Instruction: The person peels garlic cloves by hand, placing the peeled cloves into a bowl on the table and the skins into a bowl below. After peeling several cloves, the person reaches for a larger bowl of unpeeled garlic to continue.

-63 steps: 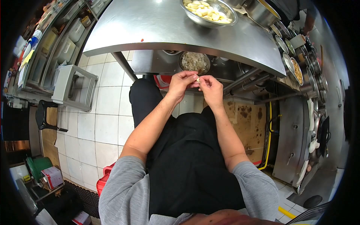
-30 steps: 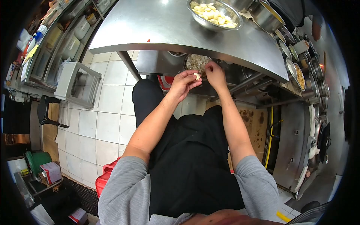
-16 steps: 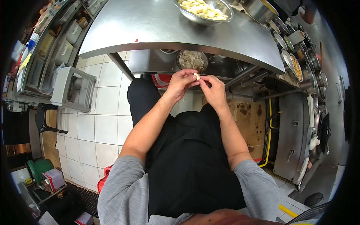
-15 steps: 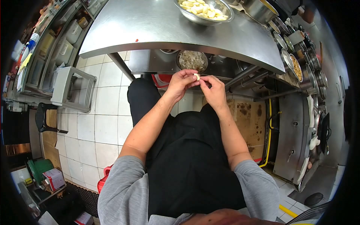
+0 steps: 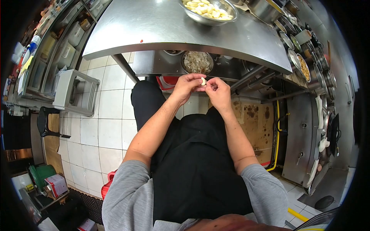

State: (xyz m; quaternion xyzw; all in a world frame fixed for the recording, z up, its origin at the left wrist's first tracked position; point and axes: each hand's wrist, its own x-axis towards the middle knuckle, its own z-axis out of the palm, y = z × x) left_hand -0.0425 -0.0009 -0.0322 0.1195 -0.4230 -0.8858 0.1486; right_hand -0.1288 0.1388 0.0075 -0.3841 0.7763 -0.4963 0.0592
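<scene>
Between the fingers of my left hand (image 5: pixel 186 87) a pale garlic clove (image 5: pixel 203 81) is pinched, held in front of my lap. My right hand (image 5: pixel 218 92) is beside it, thumb and fingertips pressed together close to the clove; whether they grip a bit of skin is too small to tell. Just beyond my hands, on the lower shelf, sits a bowl of papery peelings (image 5: pixel 197 62). Higher up, a steel bowl (image 5: pixel 208 20) of peeled cloves rests on the steel table.
The steel table's front edge (image 5: pixel 185 48) runs above my hands, its legs on both sides. Pots and pans (image 5: pixel 304 67) crowd the right. A grey plastic stool (image 5: pixel 75 92) and a black stool (image 5: pixel 48 122) stand left on the tiled floor (image 5: pixel 110 129). A yellow pipe (image 5: pixel 277 134) runs at right.
The clove has turned a little in my left fingers, and my right fingertips have curled in and shifted slightly. The rest of the scene looks nearly the same.
</scene>
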